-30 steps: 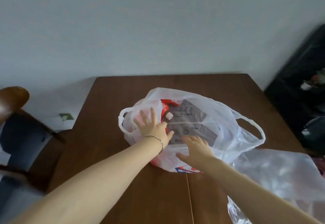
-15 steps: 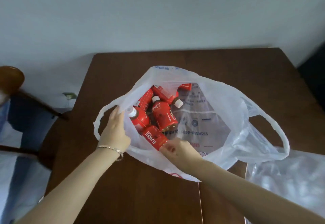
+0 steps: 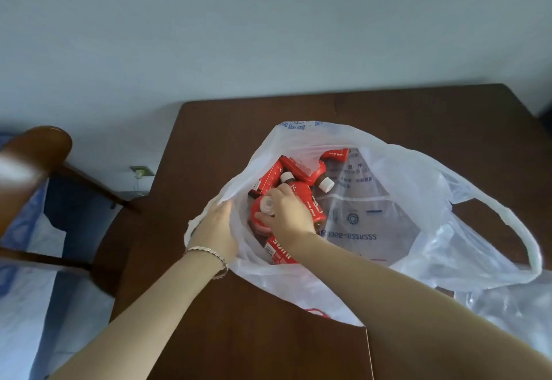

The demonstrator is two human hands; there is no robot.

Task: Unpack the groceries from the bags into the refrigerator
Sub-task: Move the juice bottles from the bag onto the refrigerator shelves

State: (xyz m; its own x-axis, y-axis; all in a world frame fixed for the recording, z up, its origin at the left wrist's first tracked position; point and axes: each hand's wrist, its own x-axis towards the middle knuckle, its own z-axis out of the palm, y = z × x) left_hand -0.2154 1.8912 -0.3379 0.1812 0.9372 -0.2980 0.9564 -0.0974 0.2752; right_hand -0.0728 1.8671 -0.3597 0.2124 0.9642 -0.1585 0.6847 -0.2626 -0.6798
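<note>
My left hand (image 3: 215, 230) holds the plastic bag (image 3: 424, 194) by its rim on the table (image 3: 239, 335); my right hand (image 3: 286, 215) grips a red juice bottle (image 3: 256, 212) inside. Held near the cap (image 3: 266, 205), it could slip — or snag the bag.

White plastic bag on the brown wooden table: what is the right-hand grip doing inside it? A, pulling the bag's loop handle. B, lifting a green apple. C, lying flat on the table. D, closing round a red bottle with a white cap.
D: the right-hand grip curls round a white-capped red bottle inside the white plastic bag.
</note>
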